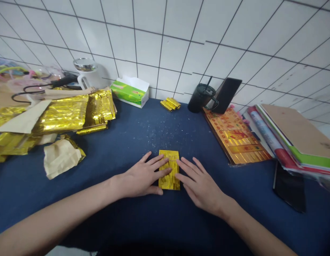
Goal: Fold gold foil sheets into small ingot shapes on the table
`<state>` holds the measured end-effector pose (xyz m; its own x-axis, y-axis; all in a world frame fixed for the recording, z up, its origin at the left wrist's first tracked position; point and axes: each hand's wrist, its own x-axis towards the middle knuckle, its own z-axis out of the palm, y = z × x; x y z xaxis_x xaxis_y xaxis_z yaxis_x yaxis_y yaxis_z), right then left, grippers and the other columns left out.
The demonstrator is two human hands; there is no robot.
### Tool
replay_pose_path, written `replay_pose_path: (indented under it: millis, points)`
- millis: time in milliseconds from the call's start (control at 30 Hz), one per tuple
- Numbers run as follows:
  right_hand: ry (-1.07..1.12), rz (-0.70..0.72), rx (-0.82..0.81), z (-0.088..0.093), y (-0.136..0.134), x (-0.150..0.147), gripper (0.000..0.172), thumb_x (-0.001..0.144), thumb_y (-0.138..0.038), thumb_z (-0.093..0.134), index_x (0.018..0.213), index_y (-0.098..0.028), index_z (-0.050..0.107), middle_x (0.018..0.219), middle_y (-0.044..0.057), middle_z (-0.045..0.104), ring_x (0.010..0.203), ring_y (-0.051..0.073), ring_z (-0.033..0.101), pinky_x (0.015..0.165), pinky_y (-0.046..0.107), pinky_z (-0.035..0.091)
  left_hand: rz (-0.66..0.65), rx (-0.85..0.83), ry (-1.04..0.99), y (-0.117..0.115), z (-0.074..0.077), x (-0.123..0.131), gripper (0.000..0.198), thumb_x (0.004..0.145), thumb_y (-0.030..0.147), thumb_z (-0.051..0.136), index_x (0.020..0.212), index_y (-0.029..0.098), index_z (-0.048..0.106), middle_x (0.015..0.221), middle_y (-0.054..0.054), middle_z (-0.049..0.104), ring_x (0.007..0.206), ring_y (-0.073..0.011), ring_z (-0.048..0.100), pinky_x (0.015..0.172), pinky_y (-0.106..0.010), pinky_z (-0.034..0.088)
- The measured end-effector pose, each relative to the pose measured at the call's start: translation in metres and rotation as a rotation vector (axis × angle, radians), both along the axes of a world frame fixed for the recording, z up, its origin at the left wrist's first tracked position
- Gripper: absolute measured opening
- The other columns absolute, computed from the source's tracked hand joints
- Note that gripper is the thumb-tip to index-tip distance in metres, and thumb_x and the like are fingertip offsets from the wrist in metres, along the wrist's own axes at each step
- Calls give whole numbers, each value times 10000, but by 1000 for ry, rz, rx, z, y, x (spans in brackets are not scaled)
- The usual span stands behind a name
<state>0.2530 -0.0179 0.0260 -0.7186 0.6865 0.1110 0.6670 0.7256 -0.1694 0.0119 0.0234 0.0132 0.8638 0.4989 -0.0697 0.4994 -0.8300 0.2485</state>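
A small rectangle of gold foil paper (169, 182) lies flat on the dark blue table, its long side pointing away from me. Across its left part rest the fingertips of my left hand (143, 176), fingers spread. My right hand (201, 183) is open too, its fingertips at the sheet's right edge. Both palms face down, and neither hand grips anything. Crease lines run across the foil. Farther back, against the wall, sits a little stack of folded gold foil pieces (170, 104).
Stacked gold foil sheets (60, 113) and a crumpled paper piece (62, 158) lie left. Along the wall stand a white mug (86, 76), a green tissue box (130, 93), a dark cup (201, 97) and a propped phone (227, 94). Right are printed gold-orange packs (234, 137) and piled folders (301, 131).
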Motion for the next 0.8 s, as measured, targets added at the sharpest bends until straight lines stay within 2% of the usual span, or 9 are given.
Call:
replay_pose_path:
  millis: [100, 233, 367, 567, 700, 800]
  points:
    - [50, 16, 46, -7, -6, -6, 357, 777, -69, 413, 1078, -186, 566, 1302, 143, 456, 1255, 263, 330, 1006, 541, 267, -15, -33, -20, 1, 3, -2, 777, 739, 634, 469, 1374, 264, 216, 1455, -89, 187, 1335, -274, 131, 1056, -503, 82]
    - [189, -2, 86, -14, -3, -13, 250, 817, -112, 418, 960, -190, 607, 1008, 107, 605, 1026, 214, 526, 947, 474, 381, -9, -48, -3, 0, 6, -2, 795, 724, 627, 500, 1369, 244, 237, 1453, -98, 191, 1332, -285, 137, 1054, -512, 79]
    - [331, 17, 0, -15, 5, -16, 183, 835, -127, 440, 865, -181, 612, 801, 47, 623, 797, 166, 559, 837, 385, 455, -20, -34, 15, 1, 4, -1, 748, 760, 588, 490, 1369, 234, 239, 1454, -101, 187, 1337, -276, 118, 1053, -511, 85]
    - [468, -171, -201, -13, 10, -19, 148, 847, -188, 465, 815, -196, 608, 757, 22, 629, 734, 152, 545, 693, 308, 463, 25, -57, -16, 0, 2, 2, 587, 829, 511, 448, 1341, 265, 297, 1441, -81, 239, 1334, -250, 151, 1050, -520, 106]
    - [420, -233, -337, -10, 17, -20, 137, 833, -202, 492, 793, -213, 622, 753, 0, 633, 737, 144, 551, 728, 306, 448, 129, -136, -61, -2, 4, 6, 490, 849, 490, 428, 1282, 262, 392, 1413, -66, 308, 1322, -260, 195, 1052, -535, 107]
    - [387, -258, -423, -6, 24, -21, 132, 822, -198, 502, 774, -219, 624, 779, -8, 645, 764, 145, 562, 741, 306, 443, 207, -217, -137, -4, 6, 8, 408, 858, 408, 460, 1216, 214, 427, 1385, -69, 360, 1320, -228, 211, 1068, -511, 114]
